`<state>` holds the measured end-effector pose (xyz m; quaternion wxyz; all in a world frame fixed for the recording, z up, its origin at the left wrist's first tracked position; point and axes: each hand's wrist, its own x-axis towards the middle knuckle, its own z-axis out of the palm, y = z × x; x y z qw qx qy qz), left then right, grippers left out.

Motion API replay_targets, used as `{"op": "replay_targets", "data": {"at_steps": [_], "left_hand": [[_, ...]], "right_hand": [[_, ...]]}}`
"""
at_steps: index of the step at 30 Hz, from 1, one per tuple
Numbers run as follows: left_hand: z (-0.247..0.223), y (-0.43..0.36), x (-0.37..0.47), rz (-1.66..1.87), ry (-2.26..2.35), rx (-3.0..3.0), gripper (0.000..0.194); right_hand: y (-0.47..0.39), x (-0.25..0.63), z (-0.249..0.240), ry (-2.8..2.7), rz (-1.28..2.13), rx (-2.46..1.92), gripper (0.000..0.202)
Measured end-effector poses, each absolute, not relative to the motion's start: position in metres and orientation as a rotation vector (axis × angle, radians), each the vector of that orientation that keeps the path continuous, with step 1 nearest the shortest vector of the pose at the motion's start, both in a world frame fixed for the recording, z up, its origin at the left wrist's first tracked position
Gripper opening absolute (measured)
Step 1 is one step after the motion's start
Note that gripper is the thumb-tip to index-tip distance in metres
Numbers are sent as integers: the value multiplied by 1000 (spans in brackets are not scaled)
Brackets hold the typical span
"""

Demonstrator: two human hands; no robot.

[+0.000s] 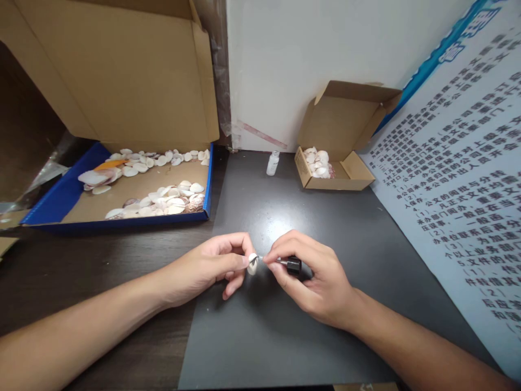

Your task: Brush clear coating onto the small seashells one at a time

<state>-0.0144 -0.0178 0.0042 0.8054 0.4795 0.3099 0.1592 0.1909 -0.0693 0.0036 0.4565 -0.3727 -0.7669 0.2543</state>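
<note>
Between the thumb and fingers of my left hand (220, 263) is a small white seashell (252, 267), with a dark streak across its face. My right hand (315, 271) pinches a small brush by its thin stem, and its black cap handle (293, 265) rests against my fingers. The brush's tip is at the shell; whether it touches is too small to tell. Both hands are over the dark grey mat (244, 336). Beyond them stands a small uncapped bottle (272, 163) with a pale label.
An open blue-sided cardboard box (158, 218) at the left holds many shells (163, 201) in two groups. At the back right, a smaller open cardboard box (337, 183) holds white shells (318, 162). A printed sheet (456, 190) lines the right side; a white panel (309, 49) stands behind.
</note>
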Motion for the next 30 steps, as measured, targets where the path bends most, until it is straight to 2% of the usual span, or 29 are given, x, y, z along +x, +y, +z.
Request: {"op": "replay_targets", "data": {"at_steps": [13,21,30], "left_hand": [[1,-18,-16,347,660,1071,10],[2,-19,-16,304,658,1224,20],[5,-17,-15,288,636,1231,21]], "right_hand": [[-71,190,5,-1904,675,-857,17],[-71,190,5,-1870,648,-890,15],[-71,190,5,-1873,667,-854,14]]}}
